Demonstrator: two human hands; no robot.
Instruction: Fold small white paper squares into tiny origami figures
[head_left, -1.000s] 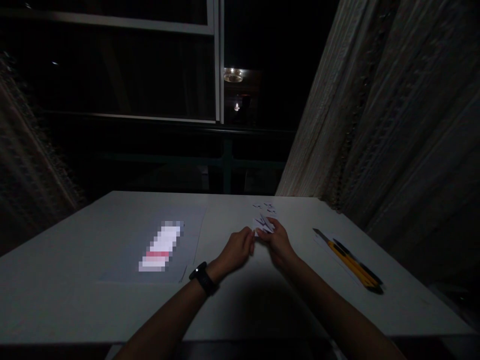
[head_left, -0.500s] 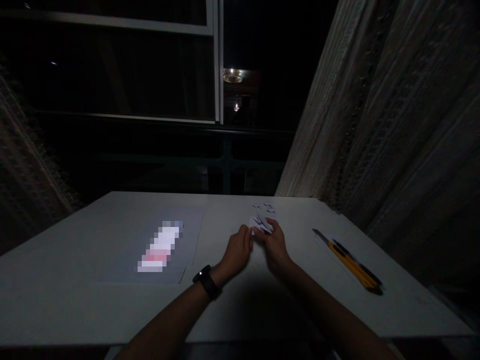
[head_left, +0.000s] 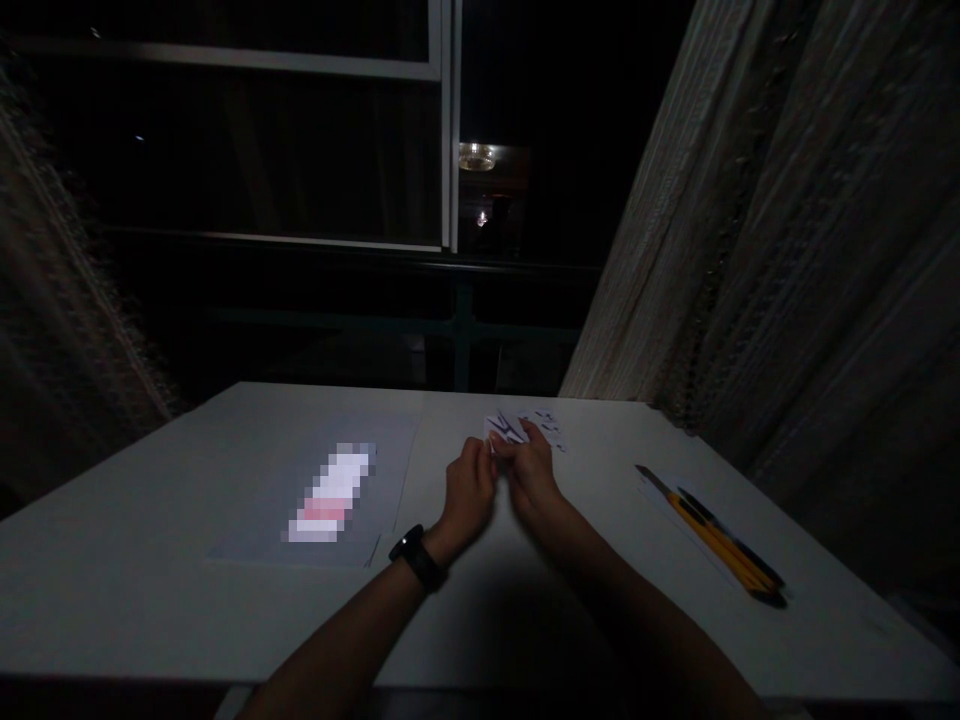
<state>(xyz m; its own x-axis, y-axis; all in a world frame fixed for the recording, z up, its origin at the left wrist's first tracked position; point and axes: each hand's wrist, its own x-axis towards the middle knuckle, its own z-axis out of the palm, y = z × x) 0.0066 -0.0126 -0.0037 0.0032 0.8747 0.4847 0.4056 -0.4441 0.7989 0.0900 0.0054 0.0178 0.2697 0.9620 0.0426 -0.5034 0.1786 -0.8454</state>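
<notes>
Patterned paper point(head_left: 504, 428) over the desk point(head_left: 150, 560), clamped in the right grip point(head_left: 534, 475) — near-left edge pinched in the left grip point(head_left: 471, 485), probably to steady both sides; yellow cutter point(head_left: 716, 544) well right of the right grip, likely for easy reach.

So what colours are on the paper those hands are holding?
White, with dark slanted marks. The paper shows best in the head view.
</notes>
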